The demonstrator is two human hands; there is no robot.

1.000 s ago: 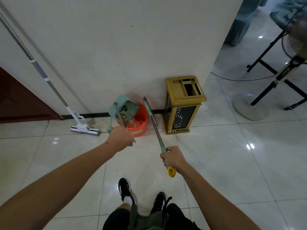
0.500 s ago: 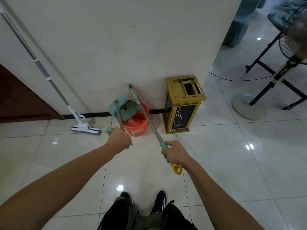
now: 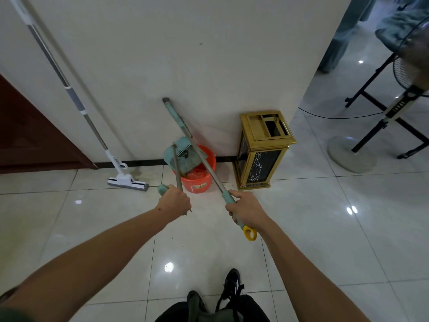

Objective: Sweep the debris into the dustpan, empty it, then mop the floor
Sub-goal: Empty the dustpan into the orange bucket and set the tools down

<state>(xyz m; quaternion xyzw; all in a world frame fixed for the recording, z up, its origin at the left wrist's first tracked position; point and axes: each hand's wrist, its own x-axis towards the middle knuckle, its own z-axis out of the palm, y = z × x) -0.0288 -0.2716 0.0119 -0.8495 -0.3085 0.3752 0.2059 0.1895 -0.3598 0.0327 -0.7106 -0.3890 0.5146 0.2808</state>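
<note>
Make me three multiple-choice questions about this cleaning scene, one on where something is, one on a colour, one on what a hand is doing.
1. Where is the mop?
A. Leaning on the wall, left of the bucket
B. Inside the gold bin
C. In the right hand

2. What colour is the bucket?
A. Blue
B. Orange-red
C. White

3. What is the left hand doing?
A. Hanging idle
B. Pressing flat on the wall
C. Gripping the dustpan handle

Answers: 1 A, its head sits on the floor by the wall. 2 B, its rim and side show orange-red. 3 C, fingers curl round the dustpan handle.

Both arms outstretched forward; left hand fisted round thin handle, right hand gripping pole.
</note>
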